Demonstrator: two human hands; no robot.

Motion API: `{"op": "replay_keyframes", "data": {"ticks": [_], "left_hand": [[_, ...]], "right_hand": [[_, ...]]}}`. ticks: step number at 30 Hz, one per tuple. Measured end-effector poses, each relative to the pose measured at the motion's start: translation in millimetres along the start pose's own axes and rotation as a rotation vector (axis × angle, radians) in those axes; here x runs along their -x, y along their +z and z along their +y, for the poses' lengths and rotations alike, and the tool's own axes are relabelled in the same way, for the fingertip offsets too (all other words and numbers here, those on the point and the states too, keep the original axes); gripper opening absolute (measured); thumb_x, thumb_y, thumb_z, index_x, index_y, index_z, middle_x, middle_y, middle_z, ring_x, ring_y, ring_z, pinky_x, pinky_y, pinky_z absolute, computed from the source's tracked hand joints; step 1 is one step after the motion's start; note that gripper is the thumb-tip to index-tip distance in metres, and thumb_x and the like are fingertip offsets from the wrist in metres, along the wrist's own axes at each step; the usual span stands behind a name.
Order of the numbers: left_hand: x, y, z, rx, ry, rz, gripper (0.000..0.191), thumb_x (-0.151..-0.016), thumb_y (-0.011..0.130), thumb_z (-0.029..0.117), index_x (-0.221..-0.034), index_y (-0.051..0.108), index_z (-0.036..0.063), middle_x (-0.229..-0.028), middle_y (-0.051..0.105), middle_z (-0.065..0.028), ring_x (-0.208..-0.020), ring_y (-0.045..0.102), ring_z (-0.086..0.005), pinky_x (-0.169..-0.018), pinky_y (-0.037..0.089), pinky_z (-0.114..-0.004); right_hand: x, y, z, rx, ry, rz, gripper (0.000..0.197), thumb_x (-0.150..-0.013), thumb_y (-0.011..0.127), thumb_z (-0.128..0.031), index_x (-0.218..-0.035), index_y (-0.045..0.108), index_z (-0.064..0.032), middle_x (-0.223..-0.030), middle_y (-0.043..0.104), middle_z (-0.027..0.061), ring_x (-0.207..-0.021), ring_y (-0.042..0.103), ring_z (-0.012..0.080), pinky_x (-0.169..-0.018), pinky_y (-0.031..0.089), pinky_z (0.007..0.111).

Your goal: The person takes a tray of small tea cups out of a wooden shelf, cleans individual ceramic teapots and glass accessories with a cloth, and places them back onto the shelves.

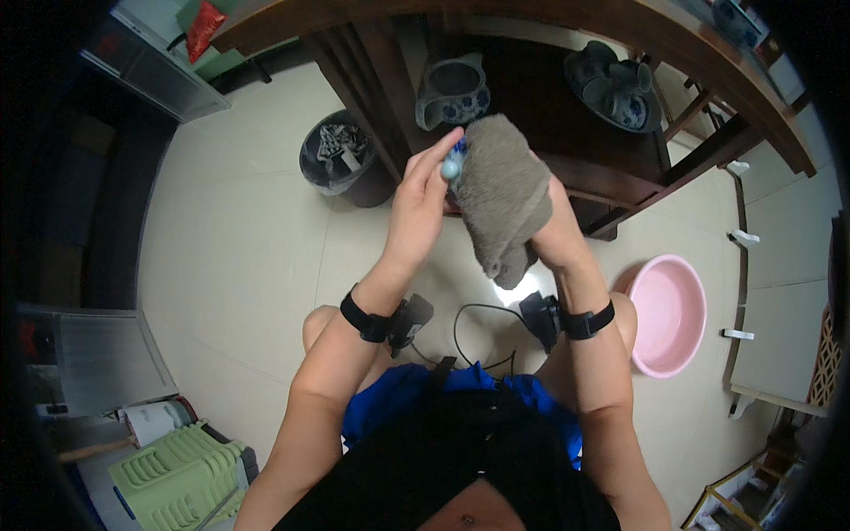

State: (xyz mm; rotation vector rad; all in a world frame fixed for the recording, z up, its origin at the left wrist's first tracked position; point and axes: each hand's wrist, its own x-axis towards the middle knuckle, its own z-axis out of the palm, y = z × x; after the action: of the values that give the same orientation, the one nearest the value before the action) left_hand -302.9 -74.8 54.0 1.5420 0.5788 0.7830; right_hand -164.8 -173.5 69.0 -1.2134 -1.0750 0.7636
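Observation:
My left hand grips a small blue-and-white object, likely porcelain, with a pale blue rounded knob. Most of that object is hidden behind a grey-brown towel. From the other side, my right hand holds the towel against it, its fingers covered by the cloth. Both hands are raised in front of a dark wooden table. Beyond them, on the table's lower shelf, stands a blue-and-white vessel with an open mouth. Farther right on the shelf sits a blue-and-white dish holding several similar pieces.
The tabletop edge overhangs the shelf. A lined waste bin stands by the left table leg. A pink basin rests on the floor at right, near white cabinets. Green stacked plastic stools are at lower left.

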Motion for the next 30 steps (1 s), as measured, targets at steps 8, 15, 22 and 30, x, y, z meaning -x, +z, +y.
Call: {"op": "replay_keyframes", "data": {"ticks": [8,15,22,30], "left_hand": [[4,13,-6,0.029,0.223,-0.049,0.051,-0.087,0.039,-0.009,-0.136,0.036,0.0053,-0.132,0.042,-0.0121,-0.122,0.042,-0.019,-0.097,0.037,-0.028],[11,23,-19,0.153,0.285,0.07,0.028,-0.094,0.036,-0.002,-0.121,0.04,0.0027,-0.127,0.047,-0.0141,-0.117,0.048,-0.0183,-0.099,0.036,-0.029],[0,8,-6,0.565,-0.086,0.066,0.029,-0.1,0.031,0.019,-0.119,0.043,0.002,-0.123,0.052,-0.0168,-0.116,0.05,-0.0218,-0.1,0.039,-0.031],[-10,-17,-3,1.17,-0.263,-0.21,0.043,-0.099,0.025,0.022,-0.131,0.038,-0.0024,-0.129,0.045,-0.0244,-0.111,0.053,-0.0387,-0.086,0.054,-0.039]], "right_hand": [[2,7,-2,0.068,-0.033,0.096,0.046,-0.072,0.071,-0.009,-0.114,0.053,-0.0011,-0.106,0.061,0.0086,-0.096,0.057,0.015,-0.087,0.044,0.028],[5,14,-1,0.143,-0.177,0.162,0.042,-0.072,0.071,-0.009,-0.109,0.054,0.0009,-0.102,0.064,0.0107,-0.093,0.059,0.0161,-0.083,0.046,0.028],[10,18,-4,0.231,-0.246,0.273,0.051,-0.072,0.071,-0.013,-0.116,0.051,0.0027,-0.108,0.06,0.0127,-0.1,0.057,0.0209,-0.089,0.042,0.031],[-4,-35,24,-0.309,-0.181,0.384,0.054,-0.087,0.059,-0.024,-0.13,0.039,0.0009,-0.122,0.053,0.0138,-0.112,0.052,0.0225,-0.095,0.042,0.034]]}}
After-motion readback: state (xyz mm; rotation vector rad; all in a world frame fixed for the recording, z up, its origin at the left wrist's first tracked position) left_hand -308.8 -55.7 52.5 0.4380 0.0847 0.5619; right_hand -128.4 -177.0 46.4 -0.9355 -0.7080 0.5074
